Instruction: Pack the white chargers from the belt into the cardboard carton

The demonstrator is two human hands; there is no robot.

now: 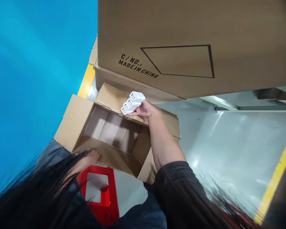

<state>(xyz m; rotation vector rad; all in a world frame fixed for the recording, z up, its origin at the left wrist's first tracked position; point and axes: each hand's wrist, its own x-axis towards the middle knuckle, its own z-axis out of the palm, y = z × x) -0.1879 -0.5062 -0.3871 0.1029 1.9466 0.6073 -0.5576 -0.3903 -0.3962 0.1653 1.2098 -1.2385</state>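
My right hand [145, 110] is closed on a stack of several white USB chargers [132, 102] and holds them over the far rim of an open cardboard box [73, 122]. The inside of the box shows only bare cardboard. My left hand [91, 157] rests against the near wall of the box. It is blurred and partly hidden by dark hair, so its fingers cannot be made out. A dark sleeve covers my right upper arm.
A large closed carton [228, 28] printed "C/NO.: MADE IN CHINA" looms just beyond the open box. A red plastic stool [105, 197] stands under the box. A glossy grey floor with a yellow line [276, 178] lies to the right, and a blue surface [26, 79] fills the left.
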